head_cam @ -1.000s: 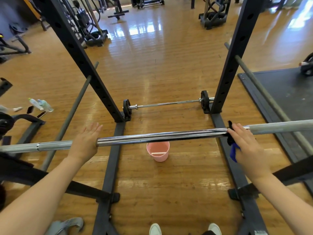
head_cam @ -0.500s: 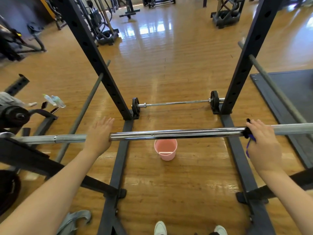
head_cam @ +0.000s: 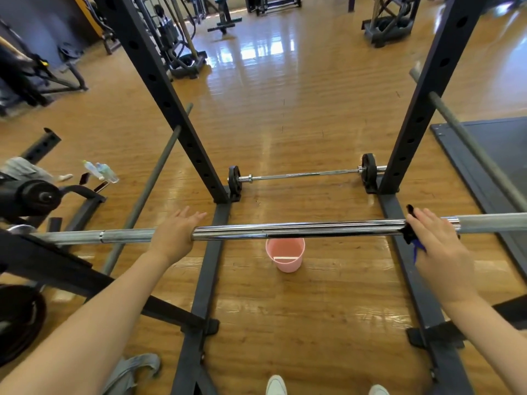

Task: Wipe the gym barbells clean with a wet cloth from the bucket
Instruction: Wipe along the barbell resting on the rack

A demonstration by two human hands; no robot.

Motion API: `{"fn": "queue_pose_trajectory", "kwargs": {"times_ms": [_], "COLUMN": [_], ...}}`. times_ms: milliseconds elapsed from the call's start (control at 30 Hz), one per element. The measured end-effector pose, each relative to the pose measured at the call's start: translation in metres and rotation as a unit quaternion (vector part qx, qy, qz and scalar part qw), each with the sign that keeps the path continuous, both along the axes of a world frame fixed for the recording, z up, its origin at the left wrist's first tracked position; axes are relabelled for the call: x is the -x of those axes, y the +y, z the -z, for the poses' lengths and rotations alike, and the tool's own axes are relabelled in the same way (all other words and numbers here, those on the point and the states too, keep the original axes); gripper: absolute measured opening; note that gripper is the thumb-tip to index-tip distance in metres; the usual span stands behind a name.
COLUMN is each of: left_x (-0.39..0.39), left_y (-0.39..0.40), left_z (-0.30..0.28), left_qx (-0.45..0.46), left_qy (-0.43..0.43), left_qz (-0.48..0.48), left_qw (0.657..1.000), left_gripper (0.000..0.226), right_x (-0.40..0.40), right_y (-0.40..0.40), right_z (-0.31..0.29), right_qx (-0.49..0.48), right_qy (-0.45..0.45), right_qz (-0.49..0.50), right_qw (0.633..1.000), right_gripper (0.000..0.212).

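The left hand lies flat with straight fingers on the racked barbell while the right hand presses a dark cloth against it; the heavy, slick, rigid steel seems best steadied at the knurling.

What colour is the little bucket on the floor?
Pink. The bucket shows best in the head view, under the barbell.

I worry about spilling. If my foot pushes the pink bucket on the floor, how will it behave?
The pink bucket looks like thin plastic, so it is probably light and would slide easily on the glossy wooden floor. It narrows toward its base, so a high push might tip it. How much water it holds cannot be seen.
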State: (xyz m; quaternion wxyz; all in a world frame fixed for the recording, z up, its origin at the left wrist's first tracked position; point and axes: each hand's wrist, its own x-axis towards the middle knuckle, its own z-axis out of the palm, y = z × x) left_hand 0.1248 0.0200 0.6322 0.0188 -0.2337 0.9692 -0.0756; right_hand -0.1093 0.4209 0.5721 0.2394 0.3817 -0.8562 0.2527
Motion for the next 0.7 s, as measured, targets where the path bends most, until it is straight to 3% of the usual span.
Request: {"fn": "queue_pose_trajectory", "kwargs": {"times_ms": [167, 333, 433, 500, 700], "left_x": [0.004, 0.004, 0.004, 0.004, 0.003], "left_y": [0.003, -0.004, -0.003, -0.004, -0.002], "left_z": [-0.011, -0.006, -0.003, -0.002, 0.0], "left_qx": [-0.032, -0.009, -0.004, -0.005, 0.001], "left_qy": [-0.045, -0.062, -0.048, -0.041, -0.03], "left_qz": [-0.008, 0.008, 0.003, 0.001, -0.004], "left_qw": [0.998, 0.998, 0.999, 0.999, 1.0], "left_gripper": [0.058, 0.063, 0.064, 0.064, 0.066], "right_x": [0.006, -0.005, 0.007, 0.007, -0.007], "right_y": [0.013, 0.002, 0.02, 0.011, 0.0], "right_z": [-0.005, -0.002, -0.006, -0.011, -0.001], "right_qx": [0.011, -0.035, -0.01, 0.022, -0.006], "right_qy": [0.002, 0.003, -0.002, -0.018, 0.006], "right_qz": [0.019, -0.049, -0.002, 0.036, -0.026], "right_qw": [1.0, 0.998, 1.0, 0.999, 1.0], "right_gripper": [0.032, 0.055, 0.033, 0.031, 0.054]}}
